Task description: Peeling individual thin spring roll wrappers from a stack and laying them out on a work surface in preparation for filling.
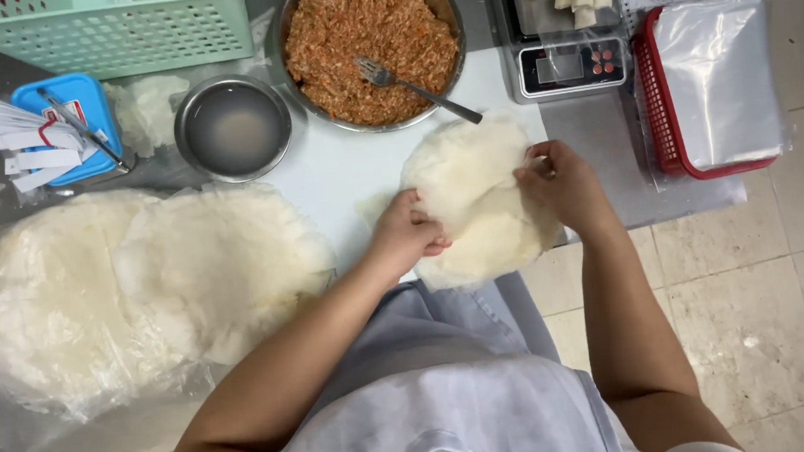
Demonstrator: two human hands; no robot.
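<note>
A small stack of thin white wrapper sheets (pixel 471 187) lies on the white board at the table's front edge. My left hand (pixel 404 231) pinches the stack's left edge. On the right side, my right hand (pixel 561 185) grips the top sheet with its fingers curled on it. Behind the stack stands a large metal bowl of reddish-brown minced filling (pixel 368 42) with a fork (pixel 415 86) resting in it.
Big piles of white wrappers (pixel 139 285) lie on plastic at the left. A small metal bowl of water (pixel 234 127), a blue box with paper slips (pixel 69 123), a green crate (pixel 100 30), a scale with rolled pieces (pixel 571 60) and a red basket of plastic bags (pixel 711 82) line the back.
</note>
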